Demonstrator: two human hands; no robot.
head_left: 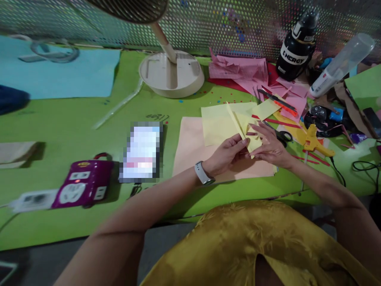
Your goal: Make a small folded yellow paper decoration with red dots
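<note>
Head view: left hand [225, 155], right hand [272, 146], two grips pinching one folded yellow paper [238, 126]

The folded yellow paper [236, 121] in the middle of the frame looks thin, dull and creased. The peach sheet [189, 149] under it is flat, dull paper. The green table top [89, 127] is smooth and a bit shiny. At the lower left, the purple power box [91, 169] is shiny, hard plastic. At the upper middle, the fan base [190, 81] looks like smooth, dull plastic. At the bottom, the gold top [238, 242] is soft, shiny cloth.
</note>
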